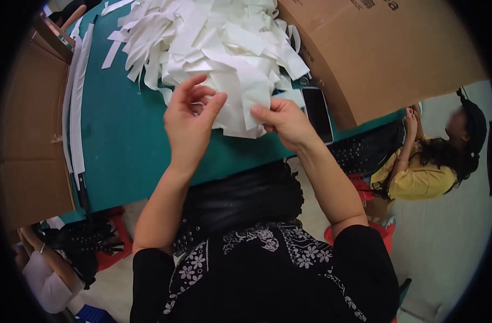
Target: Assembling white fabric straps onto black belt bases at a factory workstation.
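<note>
Teal counter (127, 140) across the upper middle, running from top left down to the right, edges bowed by the lens
Large brown cardboard box (386, 54) on the counter's right end, tilted, one corner over the counter edge
Flattened brown cardboard (30, 134) along the counter's left side, with long white strips (76, 102) lying between it and the teal surface
Big loose heap of white strips (219, 43) on the counter's far middle, reaching right up to the box
Seated person in a yellow top (418, 177) at right, beyond the counter's corner, own hands raised together
Another person's arm and pale sleeve (41, 269) at lower left
Dark studded fabric (240, 199) on the lap, just below the counter's near edge
Black phone (317, 113) flat on the counter, between the heap and the box, just beside the right hand
Left hand (188, 126) at the heap's near edge, fingers half spread, thumb and forefinger touching a white strip
Right hand (286, 123) well closed, thumb and fingers pinched on a white piece (246, 105) at the heap's front edge
Both hands near each other, over the counter's near side
</note>
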Available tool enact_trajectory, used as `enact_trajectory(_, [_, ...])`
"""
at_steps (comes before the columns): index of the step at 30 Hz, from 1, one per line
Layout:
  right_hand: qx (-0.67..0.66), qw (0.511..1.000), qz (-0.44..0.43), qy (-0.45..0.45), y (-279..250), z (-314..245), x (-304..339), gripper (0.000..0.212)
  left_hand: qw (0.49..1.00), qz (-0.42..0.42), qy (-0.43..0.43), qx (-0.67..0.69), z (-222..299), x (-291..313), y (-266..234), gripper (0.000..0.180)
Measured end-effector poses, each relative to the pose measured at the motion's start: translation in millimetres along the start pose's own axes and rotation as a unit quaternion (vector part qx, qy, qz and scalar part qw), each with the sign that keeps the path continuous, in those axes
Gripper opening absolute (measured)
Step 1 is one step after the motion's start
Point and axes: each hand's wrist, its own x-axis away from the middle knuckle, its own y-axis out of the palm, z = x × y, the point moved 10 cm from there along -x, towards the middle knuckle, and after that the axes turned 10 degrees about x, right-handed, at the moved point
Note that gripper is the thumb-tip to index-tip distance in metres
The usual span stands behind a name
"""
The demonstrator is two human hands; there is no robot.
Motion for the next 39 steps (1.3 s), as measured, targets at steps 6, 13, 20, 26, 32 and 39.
enact_trajectory(6, [-0.059,0.998,0.019,0.007,-21,11,4,0.019,0.914,-0.371,-0.03,-0.161,-53,129,91,0.013])
enact_trajectory(13, [-0.097,0.994,0.042,-0.028,-26,6,2,0.021,0.779,-0.433,0.067,-0.448,-165,191,152,0.022])
enact_trajectory(20, [-0.444,0.893,0.023,0.076,-47,30,6,0.018,0.745,-0.476,0.034,-0.466,-186,182,169,0.016])
enact_trajectory(26, [-0.342,0.936,0.02,0.08,-68,44,41,0.017,0.896,-0.345,-0.236,-0.148,-105,148,81,0.008])
enact_trajectory(32, [-0.442,0.884,-0.009,0.151,-4,63,85,0.019,0.922,-0.195,-0.321,0.092,-57,137,-1,0.019])
enact_trajectory(39, [-0.356,0.933,0.012,-0.059,31,13,49,0.022,0.818,-0.431,-0.374,0.077,-46,179,3,0.023])
